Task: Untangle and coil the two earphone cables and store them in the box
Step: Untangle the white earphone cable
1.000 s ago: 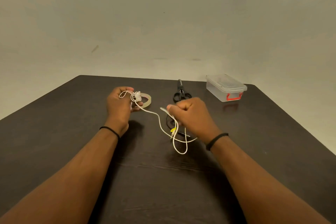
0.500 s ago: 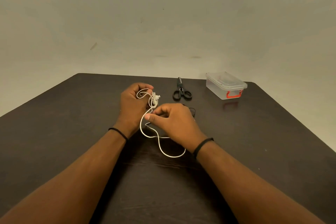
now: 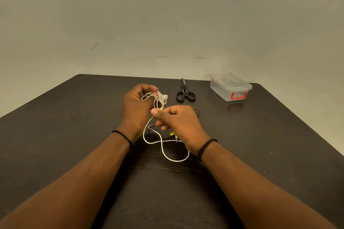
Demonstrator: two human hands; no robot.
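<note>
Left hand (image 3: 137, 104) fingers hold thin white earphone cable (image 3: 161, 142) loops as coil anchor; right hand (image 3: 178, 119) fingers pinch the strand, feeding. Lidded clear plastic box (image 3: 229, 87) waits at tabletop's far right corner.

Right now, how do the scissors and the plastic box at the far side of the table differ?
The scissors are black and lie flat, blades closed and pointing away; the plastic box is clear with a red latch and stands taller. The scissors sit close behind the right hand; the box sits further right, near the table's far corner, lid on. Both rest untouched on the table, away from the white earphone cable.
</note>
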